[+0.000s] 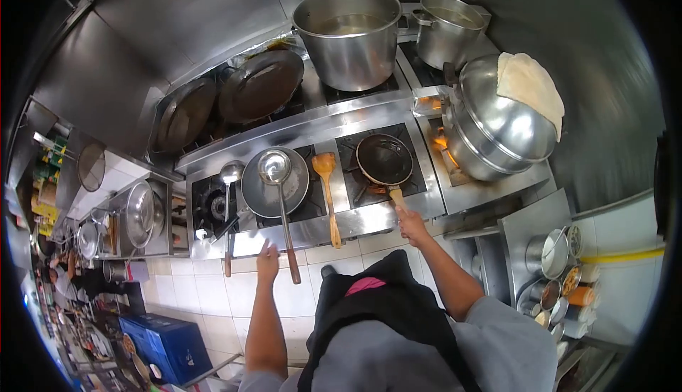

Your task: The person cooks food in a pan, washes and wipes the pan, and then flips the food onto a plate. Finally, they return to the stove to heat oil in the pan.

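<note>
My right hand point(411, 226) grips the wooden handle of a small dark frying pan point(384, 159) that sits on the front right burner. My left hand point(267, 261) hangs open near the stove's front edge, just left of the long wooden handle of a steel ladle point(274, 167). The ladle rests in a shallow steel pan point(264, 193) on the middle burner. A wooden spatula point(326, 179) lies between the two pans.
Behind stand a big steel stockpot point(349, 40), a smaller pot point(446, 31) and two dark pans point(260, 85). A domed steamer point(497, 130) with a cloth sits right over a flame. Spice tins point(558, 278) are at the lower right. A blue crate point(167, 344) stands on the tiled floor.
</note>
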Demonstrator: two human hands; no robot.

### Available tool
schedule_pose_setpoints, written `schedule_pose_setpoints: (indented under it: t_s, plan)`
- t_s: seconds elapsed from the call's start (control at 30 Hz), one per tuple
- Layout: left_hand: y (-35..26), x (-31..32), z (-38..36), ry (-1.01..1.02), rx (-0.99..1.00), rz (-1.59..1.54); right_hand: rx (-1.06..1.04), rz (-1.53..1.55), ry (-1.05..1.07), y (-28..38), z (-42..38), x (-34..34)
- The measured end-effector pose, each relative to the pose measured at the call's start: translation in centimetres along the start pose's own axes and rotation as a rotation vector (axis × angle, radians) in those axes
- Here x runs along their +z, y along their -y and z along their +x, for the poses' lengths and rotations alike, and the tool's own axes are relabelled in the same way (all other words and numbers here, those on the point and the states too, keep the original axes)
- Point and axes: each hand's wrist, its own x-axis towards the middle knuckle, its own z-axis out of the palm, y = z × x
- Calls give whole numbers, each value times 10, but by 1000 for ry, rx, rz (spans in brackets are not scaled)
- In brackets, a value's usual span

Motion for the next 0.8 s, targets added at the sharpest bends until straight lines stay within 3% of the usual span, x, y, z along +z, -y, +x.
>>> schedule_pose_setpoints:
  t_s: [0.07,0.13,0.23,0.33,0.37,0.4,0.43,0.57,0.67,0.7,0.77,0.8]
  plan:
    - [18,-13,-36,-109,-25,-126,-44,-60,-14,-14,19,-9]
    - [17,-22,-91,-145,-154,-205,-374,-471,-176,-32,41,-20]
    - [52,-17,-175,-113,-403,-160,-499,-743,-291,-25,52,-32]
    - [128,5,-263,-22,-658,-222,-472,-816,-345,4,39,-31]
    - [185,16,-305,-34,-668,-236,-478,-830,-329,11,37,-31]
    - [224,14,-321,326,-928,-855,-490,-878,-360,16,35,-32]
    - [208,20,-329,314,-930,-873,-504,-925,-392,21,32,-33]
    - [117,71,-405,238,-1177,-348,-482,-898,-313,45,19,-30]
    - [172,105,-419,227,-1169,-401,-170,-504,-48,42,35,-36]
    - [166,101,-414,223,-1167,-414,-177,-512,-43,47,28,-31]
    - [155,88,-390,371,-604,40,40,-260,58,57,12,-23]
    - [149,84,-383,283,-590,-20,36,-269,60,57,9,-22]
